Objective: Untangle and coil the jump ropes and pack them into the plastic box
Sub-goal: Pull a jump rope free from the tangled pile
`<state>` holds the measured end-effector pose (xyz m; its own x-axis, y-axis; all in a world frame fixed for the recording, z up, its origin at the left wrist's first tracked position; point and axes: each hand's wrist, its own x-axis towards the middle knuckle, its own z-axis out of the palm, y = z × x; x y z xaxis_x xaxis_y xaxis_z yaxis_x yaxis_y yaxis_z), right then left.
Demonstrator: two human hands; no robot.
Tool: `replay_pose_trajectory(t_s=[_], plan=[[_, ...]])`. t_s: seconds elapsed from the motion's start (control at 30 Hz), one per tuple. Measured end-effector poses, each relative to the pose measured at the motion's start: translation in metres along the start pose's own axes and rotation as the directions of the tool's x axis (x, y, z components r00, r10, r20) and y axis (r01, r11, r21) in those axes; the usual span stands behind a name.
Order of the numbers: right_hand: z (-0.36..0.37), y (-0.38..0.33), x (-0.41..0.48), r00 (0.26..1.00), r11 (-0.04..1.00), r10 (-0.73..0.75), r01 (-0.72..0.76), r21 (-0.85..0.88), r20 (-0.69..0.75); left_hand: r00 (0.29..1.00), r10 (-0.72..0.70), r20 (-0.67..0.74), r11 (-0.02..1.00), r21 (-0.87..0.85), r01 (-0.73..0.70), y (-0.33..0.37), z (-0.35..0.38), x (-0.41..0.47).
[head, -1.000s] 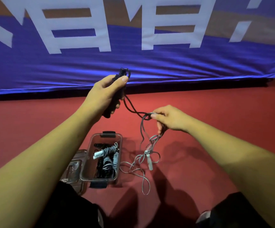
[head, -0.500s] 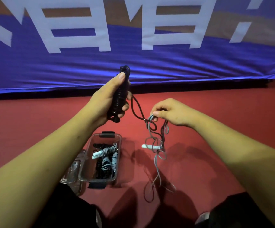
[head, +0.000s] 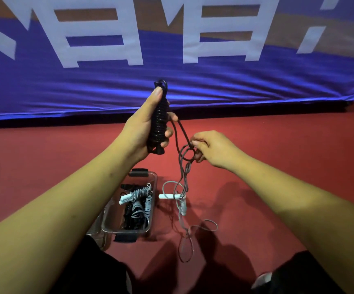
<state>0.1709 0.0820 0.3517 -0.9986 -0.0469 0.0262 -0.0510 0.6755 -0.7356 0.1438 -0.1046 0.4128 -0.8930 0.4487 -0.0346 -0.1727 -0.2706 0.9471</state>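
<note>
My left hand (head: 144,126) grips an upright black jump rope bundle (head: 158,122), its cord wound tightly round the handles. A loose black cord runs from it down to my right hand (head: 212,148), which pinches a knot where the black cord tangles with a grey rope (head: 182,200). The grey rope hangs down with its white handles (head: 168,196) dangling, and its lower loops lie on the red floor. Below my left forearm stands the clear plastic box (head: 154,183), holding several coiled black and grey ropes.
The box's clear lid (head: 96,232) lies against the box's left side. A blue banner (head: 172,81) with large white letters hangs behind the red floor (head: 277,145). My dark-clothed knees fill the bottom corners.
My left hand turned the black bundle upright and lifted it slightly. My right hand raised the tangle, lifting the grey rope and its white handles off the floor, and moved closer to the left hand.
</note>
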Motion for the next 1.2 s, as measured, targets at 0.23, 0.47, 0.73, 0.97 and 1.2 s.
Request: replay_pose_trajectory(t_s=[0.23, 0.47, 0.73, 0.97, 1.2], plan=[[0.011, 0.001, 0.006, 0.990, 0.981, 0.048, -0.022, 0.191, -0.135, 0.997, -0.045, 0.056, 0.995, -0.087, 0.050, -0.001, 0.001, -0.001], [0.027, -0.008, 0.011, 0.932, 0.806, 0.218, -0.004, 0.592, -0.291, 0.977, -0.082, 0.198, 0.990, -0.093, 0.102, -0.006, 0.009, -0.004], [0.018, -0.008, 0.013, 0.969, 0.695, 0.201, -0.039, 0.717, -0.141, 0.991, -0.060, -0.120, 0.998, -0.016, 0.059, -0.005, -0.006, 0.010], [-0.018, -0.022, 0.003, 0.999, 0.623, 0.030, -0.047, 0.781, 0.036, 0.867, -0.119, -0.484, 0.987, 0.036, 0.156, -0.025, -0.067, 0.043], [-0.050, -0.017, 0.009, 0.996, 0.298, 0.017, 0.076, 0.952, -0.085, 0.814, -0.223, -0.536, 0.851, 0.300, 0.431, -0.072, -0.112, 0.060]])
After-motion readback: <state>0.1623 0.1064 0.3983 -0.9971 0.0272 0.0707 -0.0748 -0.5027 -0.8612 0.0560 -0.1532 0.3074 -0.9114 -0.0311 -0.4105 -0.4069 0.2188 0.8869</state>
